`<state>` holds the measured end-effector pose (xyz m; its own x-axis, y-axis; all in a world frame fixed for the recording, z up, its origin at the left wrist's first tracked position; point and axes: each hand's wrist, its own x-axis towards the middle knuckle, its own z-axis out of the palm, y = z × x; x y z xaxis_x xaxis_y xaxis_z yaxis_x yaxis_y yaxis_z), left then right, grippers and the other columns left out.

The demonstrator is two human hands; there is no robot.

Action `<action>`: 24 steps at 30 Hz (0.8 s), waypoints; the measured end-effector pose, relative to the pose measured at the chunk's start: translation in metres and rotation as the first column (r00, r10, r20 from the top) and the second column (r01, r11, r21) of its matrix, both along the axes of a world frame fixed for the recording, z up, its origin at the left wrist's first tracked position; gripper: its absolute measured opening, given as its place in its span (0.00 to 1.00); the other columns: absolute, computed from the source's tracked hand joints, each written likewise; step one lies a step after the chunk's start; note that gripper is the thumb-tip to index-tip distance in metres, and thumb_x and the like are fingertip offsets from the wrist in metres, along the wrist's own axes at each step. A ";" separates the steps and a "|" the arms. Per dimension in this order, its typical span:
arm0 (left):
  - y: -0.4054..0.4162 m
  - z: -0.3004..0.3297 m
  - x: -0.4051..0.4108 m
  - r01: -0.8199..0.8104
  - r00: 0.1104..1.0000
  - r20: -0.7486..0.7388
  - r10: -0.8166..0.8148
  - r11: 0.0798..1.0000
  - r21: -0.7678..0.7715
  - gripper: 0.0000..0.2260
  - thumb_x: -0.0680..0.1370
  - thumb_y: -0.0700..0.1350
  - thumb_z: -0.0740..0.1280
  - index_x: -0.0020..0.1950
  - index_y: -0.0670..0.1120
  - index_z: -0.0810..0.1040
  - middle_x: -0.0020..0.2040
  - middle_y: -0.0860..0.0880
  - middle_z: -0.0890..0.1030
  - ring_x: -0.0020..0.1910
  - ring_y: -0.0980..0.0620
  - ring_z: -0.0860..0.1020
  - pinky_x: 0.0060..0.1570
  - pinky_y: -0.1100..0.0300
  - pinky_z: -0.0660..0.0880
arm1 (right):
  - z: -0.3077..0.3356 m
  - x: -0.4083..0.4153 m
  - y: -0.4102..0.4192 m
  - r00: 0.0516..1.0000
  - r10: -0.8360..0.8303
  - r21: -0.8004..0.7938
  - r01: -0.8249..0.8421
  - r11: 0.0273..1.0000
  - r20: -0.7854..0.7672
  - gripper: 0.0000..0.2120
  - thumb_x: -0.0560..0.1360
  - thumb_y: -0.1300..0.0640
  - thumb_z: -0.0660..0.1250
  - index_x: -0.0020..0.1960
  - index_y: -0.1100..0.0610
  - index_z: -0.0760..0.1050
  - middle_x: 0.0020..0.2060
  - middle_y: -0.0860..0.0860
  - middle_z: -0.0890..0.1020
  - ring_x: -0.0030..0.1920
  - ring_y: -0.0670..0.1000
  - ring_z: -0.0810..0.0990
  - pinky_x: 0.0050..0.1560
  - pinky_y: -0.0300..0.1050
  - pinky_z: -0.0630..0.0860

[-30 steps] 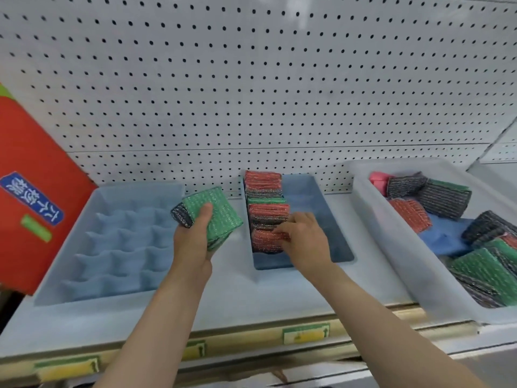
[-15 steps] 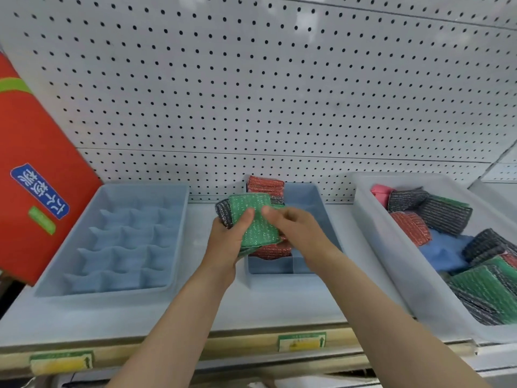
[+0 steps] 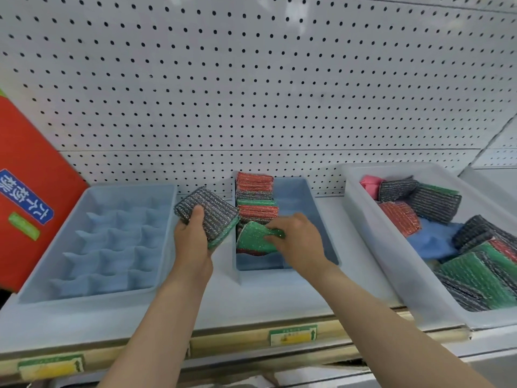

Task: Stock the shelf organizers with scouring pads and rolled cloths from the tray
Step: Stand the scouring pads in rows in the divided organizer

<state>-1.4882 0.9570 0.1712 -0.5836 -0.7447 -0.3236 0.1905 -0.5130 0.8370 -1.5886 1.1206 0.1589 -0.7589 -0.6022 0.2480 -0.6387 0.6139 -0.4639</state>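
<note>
My left hand (image 3: 193,242) grips a small stack of scouring pads (image 3: 208,212), a grey one on top and a green edge beneath, held between the two blue organizers. My right hand (image 3: 298,242) pinches a green scouring pad (image 3: 251,239) at the front of the row standing in the left side of the middle organizer (image 3: 316,219). That row (image 3: 256,197) holds red, grey and green pads on edge. The white tray (image 3: 363,214) at the right contains more pads, a blue cloth (image 3: 432,239) and a pink rolled cloth (image 3: 369,183).
A blue organizer with several small compartments (image 3: 95,242) sits at the left. A red package (image 3: 30,197) leans on the pegboard wall (image 3: 251,93) at far left. Price tags (image 3: 292,334) line the shelf's front edge.
My right hand took a green pad off the stack in my left hand and carried it down into the middle organizer. The left hand moved back left, now showing a grey pad on top.
</note>
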 end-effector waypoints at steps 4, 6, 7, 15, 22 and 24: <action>0.004 -0.003 -0.002 0.032 0.998 0.045 -0.032 0.999 0.001 0.14 0.82 0.48 0.63 0.66 0.46 0.74 0.56 0.46 0.83 0.52 0.48 0.83 0.53 0.48 0.80 | -0.010 -0.003 -0.011 0.966 0.082 0.022 -0.079 0.997 -0.245 0.13 0.64 0.57 0.81 0.47 0.55 0.86 0.39 0.50 0.84 0.48 0.56 0.78 0.32 0.53 0.80; 0.003 -0.004 -0.001 0.033 0.998 0.057 -0.033 0.999 0.001 0.14 0.82 0.48 0.63 0.66 0.46 0.74 0.57 0.45 0.83 0.53 0.47 0.82 0.54 0.48 0.80 | -0.013 -0.004 -0.016 0.941 0.091 0.031 -0.086 0.996 -0.326 0.11 0.62 0.60 0.81 0.44 0.55 0.86 0.36 0.50 0.83 0.47 0.57 0.78 0.27 0.51 0.78; 0.002 -0.005 0.000 0.034 0.998 0.061 -0.034 0.999 0.001 0.14 0.82 0.48 0.63 0.66 0.46 0.74 0.57 0.45 0.83 0.54 0.47 0.82 0.53 0.48 0.80 | -0.016 -0.003 -0.018 0.930 0.103 0.056 -0.089 0.994 -0.353 0.11 0.61 0.61 0.81 0.42 0.56 0.86 0.36 0.51 0.82 0.46 0.57 0.78 0.25 0.49 0.77; 0.002 -0.004 0.007 0.147 0.987 0.074 -0.144 0.989 -0.028 0.13 0.82 0.49 0.63 0.65 0.47 0.75 0.56 0.47 0.84 0.53 0.48 0.83 0.48 0.52 0.81 | 0.007 -0.012 -0.019 0.990 0.106 0.147 -0.119 0.982 0.094 0.12 0.72 0.49 0.74 0.54 0.48 0.84 0.48 0.45 0.84 0.51 0.47 0.79 0.45 0.44 0.78; 0.011 0.000 0.006 0.320 0.944 0.121 -0.308 0.943 -0.095 0.16 0.81 0.52 0.65 0.66 0.47 0.73 0.57 0.45 0.84 0.53 0.46 0.84 0.52 0.47 0.81 | 0.041 0.018 -0.042 0.683 0.100 -0.265 0.140 0.954 0.723 0.23 0.64 0.40 0.78 0.51 0.53 0.79 0.47 0.50 0.85 0.48 0.50 0.84 0.50 0.48 0.83; 0.009 0.002 0.006 0.327 0.942 0.115 -0.315 0.939 -0.105 0.17 0.81 0.54 0.65 0.66 0.48 0.72 0.57 0.46 0.84 0.54 0.47 0.84 0.52 0.48 0.81 | 0.040 0.014 -0.041 0.560 0.169 -0.358 0.247 0.900 0.811 0.13 0.70 0.53 0.78 0.50 0.58 0.81 0.45 0.53 0.86 0.46 0.52 0.85 0.47 0.46 0.82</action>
